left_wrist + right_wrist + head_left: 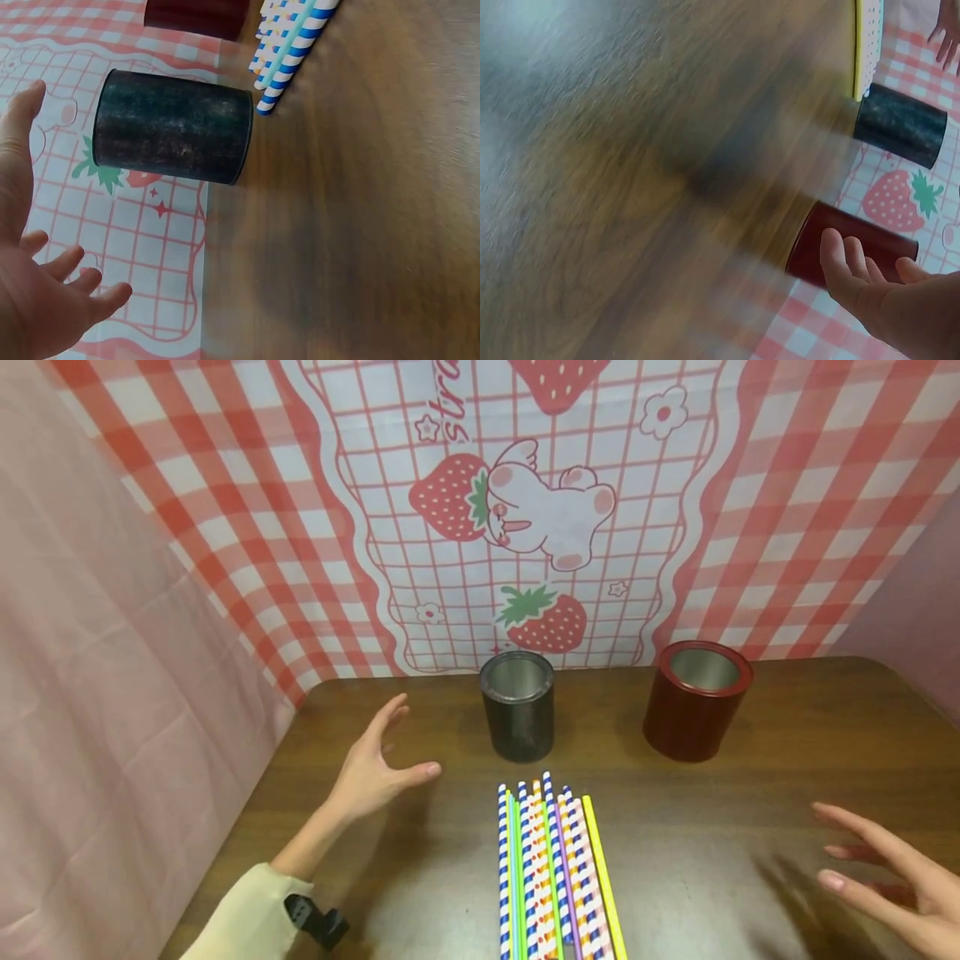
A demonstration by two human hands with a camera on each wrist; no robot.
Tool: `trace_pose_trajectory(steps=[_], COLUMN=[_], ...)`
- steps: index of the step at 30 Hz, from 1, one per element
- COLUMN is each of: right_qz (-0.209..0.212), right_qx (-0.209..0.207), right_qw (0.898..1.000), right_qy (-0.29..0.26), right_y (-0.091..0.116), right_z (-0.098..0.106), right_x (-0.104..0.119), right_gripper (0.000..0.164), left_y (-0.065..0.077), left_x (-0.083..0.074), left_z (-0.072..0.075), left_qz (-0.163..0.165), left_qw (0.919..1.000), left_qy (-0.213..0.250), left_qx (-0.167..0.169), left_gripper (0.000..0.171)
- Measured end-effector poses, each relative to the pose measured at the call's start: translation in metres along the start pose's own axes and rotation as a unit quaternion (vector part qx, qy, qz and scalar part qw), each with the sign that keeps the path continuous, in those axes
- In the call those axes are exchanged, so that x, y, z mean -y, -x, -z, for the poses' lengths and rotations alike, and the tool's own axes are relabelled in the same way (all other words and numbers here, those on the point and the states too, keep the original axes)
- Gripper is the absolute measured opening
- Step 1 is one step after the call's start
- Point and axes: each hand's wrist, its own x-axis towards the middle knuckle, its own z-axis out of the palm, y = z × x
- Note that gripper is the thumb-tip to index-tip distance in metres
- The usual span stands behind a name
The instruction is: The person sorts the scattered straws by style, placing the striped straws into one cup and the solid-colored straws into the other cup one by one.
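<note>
On the brown tabletop point(435, 885), a bundle of straws point(557, 852) is laid lengthwise, cut off by the lower edge of the head view. Striped ones in blue, orange and pink are mixed with plain green, purple and yellow ones, a yellow one being placed at the far right. Just beyond their far ends, a black can point(522, 731) is stood upright; to the right of it, well apart, a red can point(686, 722) is stood upright too, and a grey interior is shown at the top of each. The left grip point(372, 777) is held to the left of the black can, thumb and fingers spread wide, with nothing grasped. The right grip point(892, 881) is held at the right edge, nearer the red can than the straws, its thumb and fingers parted and likewise unloaded. The left forearm is covered by a pale sleeve point(247, 918). Behind the tabletop, a strawberry-printed cloth point(465, 572) is hung; at the left, a pink curtain point(112, 693) is hung.
</note>
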Motion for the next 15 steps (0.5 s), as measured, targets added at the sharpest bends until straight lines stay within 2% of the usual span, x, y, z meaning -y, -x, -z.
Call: trace_pose_trajectory(steps=[5,7,8,9,11,12,14,15], right_qz=[-0.03,-0.05,-0.066,-0.089,-0.127,-0.139,-0.172,-0.184], right_qx=[0.02,0.055,0.08,0.11,0.171,0.199,0.243,0.257], right_qw=[0.998,0.994,0.988,0.98,0.954,0.939,0.901,0.886], right_qy=[-0.05,-0.085,-0.112,-0.142,-0.209,-0.243,-0.316,-0.339], right_y=[-0.004,-0.006,-0.007,-0.008,-0.011,-0.012,-0.014,-0.015], right_z=[-0.004,-0.005,-0.005,-0.004,-0.004,-0.004,-0.006,-0.008], right_x=[0.016,0.018,0.019,0.02,0.02,0.02,0.021,0.022], right_gripper=[0.068,0.063,0.06,0.056,0.05,0.048,0.044,0.042], left_y=[-0.016,-0.023,-0.026,-0.03,-0.036,-0.04,-0.046,-0.049], left_x=[0.002,0.003,0.004,0.005,0.007,0.007,0.006,0.004], left_z=[-0.004,-0.005,-0.006,-0.007,-0.01,-0.011,-0.014,-0.016], left_qz=[-0.024,-0.034,-0.038,-0.041,-0.047,-0.051,-0.056,-0.059], left_qw=[0.9976,0.9958,0.995,0.9942,0.9932,0.9926,0.9914,0.9908], left_qy=[0.062,0.08,0.087,0.092,0.096,0.098,0.103,0.105], left_qx=[0.018,0.028,0.033,0.039,0.046,0.049,0.058,0.063], left_gripper=[0.094,0.093,0.092,0.092,0.092,0.093,0.093,0.092])
